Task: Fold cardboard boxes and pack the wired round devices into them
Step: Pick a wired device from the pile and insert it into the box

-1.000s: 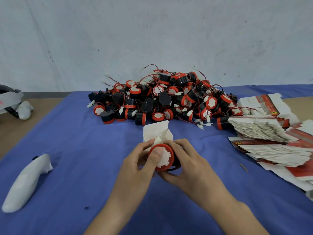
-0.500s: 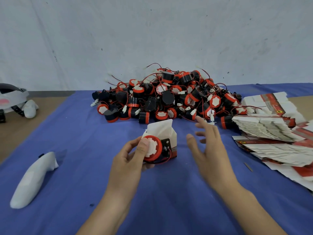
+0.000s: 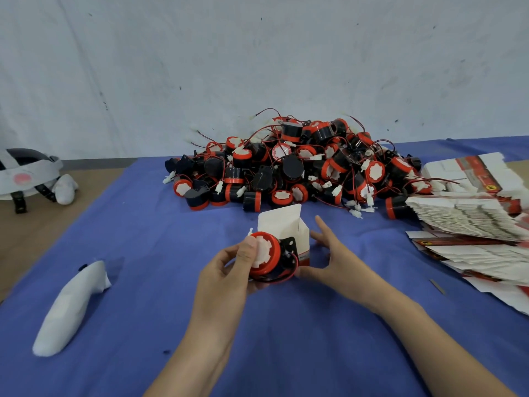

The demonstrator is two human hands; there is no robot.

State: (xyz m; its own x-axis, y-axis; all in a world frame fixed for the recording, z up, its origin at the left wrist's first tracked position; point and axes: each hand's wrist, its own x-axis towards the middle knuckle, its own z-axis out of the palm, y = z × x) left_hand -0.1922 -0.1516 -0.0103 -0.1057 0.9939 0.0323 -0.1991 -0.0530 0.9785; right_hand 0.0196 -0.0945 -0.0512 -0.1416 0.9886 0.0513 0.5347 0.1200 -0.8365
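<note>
At frame centre the left hand [image 3: 229, 272] is gripping the stiff, likely light round device [image 3: 264, 257] by its red rim, while the right hand [image 3: 333, 255] is hovering spread-fingered beside the flimsy open box [image 3: 282, 226].

In left hand [image 3: 226, 275] a round device [image 3: 267, 257], box [image 3: 282, 226] beside right hand [image 3: 336, 257]

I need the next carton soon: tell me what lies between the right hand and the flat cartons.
Head view: only bare blue cloth lies between the right hand and the flat cartons; nothing stands in that stretch.
</note>
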